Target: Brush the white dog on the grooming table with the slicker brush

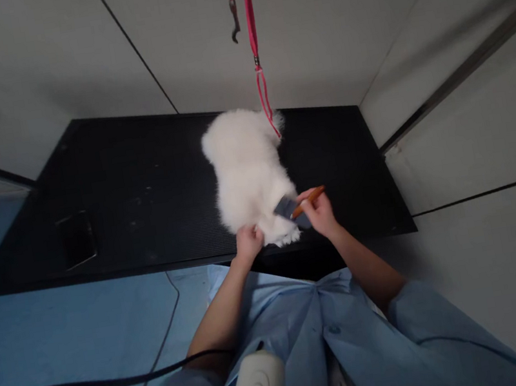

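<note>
In the head view, we see the white fluffy dog (250, 168) spanning the grooming table (166, 168) from near edge to far, just left of our right hand (321, 214), which grips a slicker brush (286, 207), our left hand (249, 242) curled against the dog, its hold unclear, with wider room toward the left edge.
</note>
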Motion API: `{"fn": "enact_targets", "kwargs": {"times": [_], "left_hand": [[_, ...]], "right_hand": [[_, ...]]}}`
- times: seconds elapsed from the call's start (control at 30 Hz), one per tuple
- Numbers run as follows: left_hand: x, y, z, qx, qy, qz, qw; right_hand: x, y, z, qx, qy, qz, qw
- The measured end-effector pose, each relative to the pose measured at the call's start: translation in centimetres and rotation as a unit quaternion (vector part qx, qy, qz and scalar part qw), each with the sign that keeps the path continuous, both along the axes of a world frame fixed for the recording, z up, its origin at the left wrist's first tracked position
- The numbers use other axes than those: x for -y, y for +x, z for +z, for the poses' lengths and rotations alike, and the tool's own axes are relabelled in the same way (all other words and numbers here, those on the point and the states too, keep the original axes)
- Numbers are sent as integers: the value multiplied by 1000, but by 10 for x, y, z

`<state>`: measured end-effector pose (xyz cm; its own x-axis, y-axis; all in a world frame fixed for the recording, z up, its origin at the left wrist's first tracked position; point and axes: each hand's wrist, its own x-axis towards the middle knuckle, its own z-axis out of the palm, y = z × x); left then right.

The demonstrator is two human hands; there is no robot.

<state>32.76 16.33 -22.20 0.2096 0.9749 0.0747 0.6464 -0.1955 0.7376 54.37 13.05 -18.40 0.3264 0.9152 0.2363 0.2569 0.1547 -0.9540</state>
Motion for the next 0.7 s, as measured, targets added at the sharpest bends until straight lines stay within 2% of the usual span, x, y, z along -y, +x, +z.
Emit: {"fn": "enact_targets", "kwargs": {"times": [0.07,0.1,0.2,0.23,0.33,0.37,0.47,0.5,0.6,0.63,0.7], "left_hand": [[-2,-4,-2,15,-7,-2,1000],[-4,-6,-2,24,-10,0,1000],[-9,-9,0,53,-32,3,998],[-12,-8,1,68,-41,-4,997],[-19,-2,9,118,-56,-28,991],[-21,2,11,131,-58,-27,989],[-27,10,14,153,-70,-4,986],[-28,12,14,161,-78,4,984],[-30,13,14,195,-107,19,975],[-31,12,13,207,-116,22,971],[-32,10,13,241,-131,22,961]], "right_hand": [[-1,-6,7,26,-35,105,994],[-2,-8,12,30,-39,104,993],[-8,-10,25,47,6,10,999],[-9,-9,29,71,7,33,997],[-11,-8,37,159,-53,199,966],[-11,-7,39,171,-67,204,962],[-12,-6,46,170,-38,105,979],[-12,-6,48,180,-29,115,976],[-14,-9,53,248,-54,254,933],[-15,-9,54,259,-66,264,927],[-16,-10,55,255,-57,191,946]]}}
